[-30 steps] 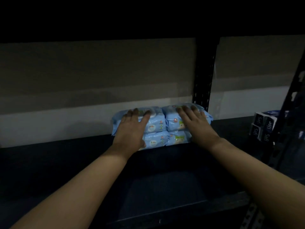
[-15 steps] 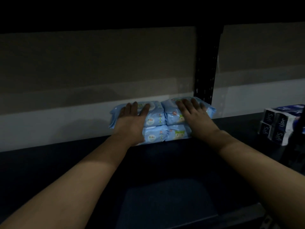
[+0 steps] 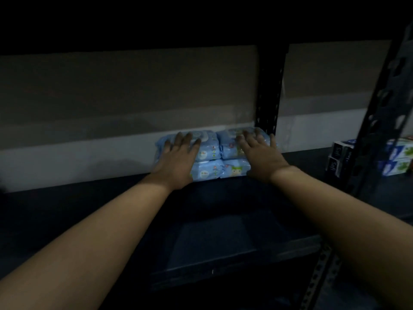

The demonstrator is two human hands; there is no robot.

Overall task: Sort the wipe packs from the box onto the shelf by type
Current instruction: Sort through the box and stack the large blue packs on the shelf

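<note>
Head camera view, looking forward and down into a dim metal shelf (image 3: 67, 209) with a dark deck and a pale backing board (image 3: 125, 90) behind it. A black perforated upright post (image 3: 268, 90) rises at the back, right of centre, and a second slotted post (image 3: 380, 104) slants up at the far right.

Two bare forearms reach in from the bottom corners toward the back of the deck. There, against the backing board and just left of the rear post, sit four light blue wipe packs (image 3: 209, 173), two stacks of two, side by side and touching. The front faces carry small round logos; the word on them looks like "Baby" but is too blurred to be sure. The lower right pack shows a small green cartoon figure.

The left hand (image 3: 178, 157) lies flat on the left stack, fingers straight and slightly spread over the top pack. The right hand (image 3: 261, 155) lies flat on the right stack, fingers straight and spread, somewhat motion-blurred.

Further right, past the slanted post, stand dark boxes (image 3: 337, 159) with white lettering that cannot be read, and beside them white and blue boxes (image 3: 397, 157) with a green leaf mark.
</note>
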